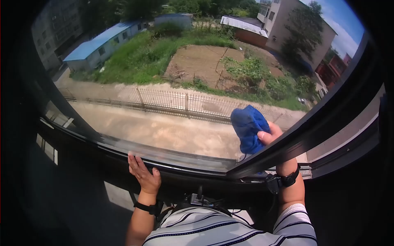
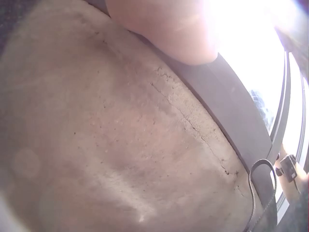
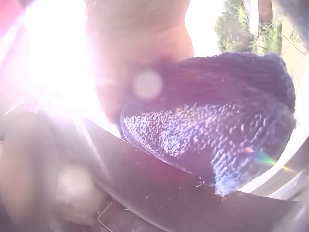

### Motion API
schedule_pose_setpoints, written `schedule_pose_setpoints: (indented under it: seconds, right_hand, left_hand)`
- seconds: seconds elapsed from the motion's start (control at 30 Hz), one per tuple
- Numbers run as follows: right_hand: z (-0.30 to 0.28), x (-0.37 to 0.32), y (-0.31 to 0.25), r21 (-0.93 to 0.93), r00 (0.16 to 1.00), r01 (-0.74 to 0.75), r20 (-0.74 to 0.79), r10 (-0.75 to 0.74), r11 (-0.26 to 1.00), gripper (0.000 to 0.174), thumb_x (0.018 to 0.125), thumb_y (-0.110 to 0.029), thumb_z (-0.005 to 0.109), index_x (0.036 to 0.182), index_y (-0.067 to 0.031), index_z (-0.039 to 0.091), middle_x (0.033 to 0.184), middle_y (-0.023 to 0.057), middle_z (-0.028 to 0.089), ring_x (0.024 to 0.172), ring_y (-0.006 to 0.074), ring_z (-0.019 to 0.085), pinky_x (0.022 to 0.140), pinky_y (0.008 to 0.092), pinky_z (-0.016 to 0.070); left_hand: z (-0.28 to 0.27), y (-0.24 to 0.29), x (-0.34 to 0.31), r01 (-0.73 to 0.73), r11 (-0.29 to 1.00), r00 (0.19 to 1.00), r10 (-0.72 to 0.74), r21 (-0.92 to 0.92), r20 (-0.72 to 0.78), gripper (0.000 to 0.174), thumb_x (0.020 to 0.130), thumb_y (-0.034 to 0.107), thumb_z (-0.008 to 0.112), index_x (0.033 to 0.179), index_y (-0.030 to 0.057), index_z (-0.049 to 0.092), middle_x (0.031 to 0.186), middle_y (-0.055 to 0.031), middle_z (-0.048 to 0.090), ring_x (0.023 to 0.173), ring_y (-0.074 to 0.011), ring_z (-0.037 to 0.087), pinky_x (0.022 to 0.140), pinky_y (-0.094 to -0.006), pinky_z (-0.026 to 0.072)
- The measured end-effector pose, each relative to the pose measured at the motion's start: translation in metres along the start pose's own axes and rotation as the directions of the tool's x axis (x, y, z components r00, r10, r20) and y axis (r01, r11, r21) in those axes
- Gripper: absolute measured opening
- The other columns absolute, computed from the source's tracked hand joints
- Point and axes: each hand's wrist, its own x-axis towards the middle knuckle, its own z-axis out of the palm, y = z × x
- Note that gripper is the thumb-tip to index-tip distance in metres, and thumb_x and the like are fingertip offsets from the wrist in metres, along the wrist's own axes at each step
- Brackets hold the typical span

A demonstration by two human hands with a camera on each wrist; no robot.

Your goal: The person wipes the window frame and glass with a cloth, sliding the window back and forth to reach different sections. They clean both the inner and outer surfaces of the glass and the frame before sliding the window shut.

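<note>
A blue terry cloth (image 1: 249, 128) is bunched in my right hand (image 1: 272, 133), the thumb pressed over its near side. That arm reaches through the window opening, and the dark sash frame (image 1: 279, 153) crosses in front of the hand's heel. Up close in the right wrist view, the cloth (image 3: 207, 121) shows a looped pile and hangs beside a dark frame bar; strong glare washes out part of the hand. My left hand (image 1: 144, 176) rests on the dark lower window frame (image 1: 184, 169) with its fingers extended. The left wrist view shows part of this hand (image 2: 169, 31) over the frame's edge.
Below the window frame, the wall (image 2: 120, 135) has a thin crack. A small device with cables (image 1: 198, 199) sits at the person's chest, and a cable loop (image 2: 260, 169) hangs near the frame. Outside, far below, are a fence (image 1: 164, 100), a yard and buildings.
</note>
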Motion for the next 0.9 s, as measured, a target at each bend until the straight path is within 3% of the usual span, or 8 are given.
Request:
schedule_pose_setpoints:
  seconds: [0.03,0.2,0.33,0.43,0.47,0.57,0.67,0.9]
  right_hand:
    - [0.007,-0.005,-0.002,0.201,0.976,0.166,-0.171,-0.132,0.965,0.038,0.089,-0.016,0.06,0.121,0.0049,0.058,0.116,0.0098,0.062,0.104,0.0193,0.059,0.096,0.0326,0.0443]
    - [-0.021,-0.07,0.004,-0.091,0.843,0.323,-0.424,-0.33,0.942,0.047,0.087,-0.02,0.054,0.128,0.002,0.051,0.117,0.0097,0.061,0.104,0.0169,0.06,0.094,0.0311,0.0457]
    - [0.036,-0.096,-0.023,-0.317,0.5,0.523,-0.638,-0.586,0.791,0.043,0.091,-0.018,0.057,0.129,0.0003,0.05,0.118,0.009,0.061,0.102,0.0161,0.06,0.093,0.0314,0.0464]
    - [0.059,-0.105,-0.061,-0.795,0.344,0.3,-0.425,-0.837,0.527,0.037,0.091,-0.012,0.064,0.125,0.0013,0.056,0.11,0.006,0.062,0.099,0.0136,0.059,0.088,0.0259,0.0441]
    - [0.067,-0.095,-0.089,-0.97,0.222,0.214,-0.066,-0.973,0.115,0.037,0.09,-0.01,0.065,0.125,-0.0009,0.058,0.108,0.0068,0.063,0.099,0.0147,0.06,0.087,0.0248,0.0447]
    - [0.095,-0.067,-0.161,-0.939,0.084,0.342,0.06,-0.995,-0.027,0.033,0.089,-0.017,0.066,0.119,-0.0052,0.063,0.107,0.0101,0.065,0.102,0.0201,0.061,0.089,0.0327,0.0468]
    - [0.114,-0.025,-0.22,-0.909,-0.186,0.003,0.409,-0.893,-0.417,0.037,0.084,-0.004,0.06,0.121,-0.0038,0.062,0.108,0.0158,0.056,0.095,0.032,0.06,0.085,0.0388,0.0502]
    - [0.112,-0.027,-0.136,-0.871,-0.009,-0.207,0.456,-0.89,-0.445,0.046,0.069,-0.01,0.072,0.114,-0.0195,0.07,0.11,0.013,0.054,0.1,0.0303,0.057,0.085,0.0366,0.0491]
  left_hand:
    - [-0.001,-0.003,0.0,0.0,1.0,1.0,0.0,0.004,0.011,0.073,0.092,0.038,0.041,0.15,0.0,0.018,0.154,-0.0263,0.018,0.139,-0.0459,0.024,0.108,-0.0536,0.0231]
    - [-0.016,-0.008,0.004,-0.056,0.995,0.992,0.065,-0.087,0.106,0.072,0.093,0.031,0.045,0.15,-0.0012,0.016,0.156,-0.0259,0.013,0.142,-0.0443,0.017,0.111,-0.0528,0.0182]
    - [-0.027,-0.007,0.009,-0.074,0.983,0.983,0.101,-0.17,0.154,0.074,0.091,0.027,0.051,0.15,-0.002,0.016,0.156,-0.026,0.012,0.143,-0.0431,0.016,0.111,-0.0525,0.0185]
    - [-0.027,-0.009,0.011,-0.109,0.971,0.978,0.143,-0.214,0.15,0.077,0.089,0.026,0.055,0.15,-0.0021,0.017,0.156,-0.0256,0.011,0.143,-0.0421,0.015,0.111,-0.0517,0.0188]
    - [-0.027,-0.009,0.012,-0.103,0.974,0.98,0.135,-0.203,0.149,0.078,0.088,0.025,0.056,0.15,-0.0018,0.017,0.156,-0.0253,0.011,0.144,-0.0417,0.015,0.111,-0.0514,0.0192]
    - [-0.028,-0.009,0.013,-0.114,0.973,0.979,0.144,-0.199,0.142,0.079,0.087,0.023,0.058,0.15,-0.0008,0.017,0.156,-0.0246,0.012,0.144,-0.0408,0.015,0.111,-0.051,0.0203]
    - [-0.028,-0.011,0.013,-0.127,0.975,0.978,0.154,-0.184,0.14,0.081,0.085,0.022,0.06,0.15,0.0003,0.018,0.157,-0.0237,0.013,0.144,-0.0391,0.016,0.111,-0.0501,0.022]
    - [-0.028,-0.009,0.014,-0.133,0.976,0.982,0.154,-0.17,0.114,0.079,0.083,0.019,0.062,0.148,-0.0012,0.023,0.154,-0.0258,0.018,0.142,-0.0407,0.022,0.108,-0.0503,0.0273]
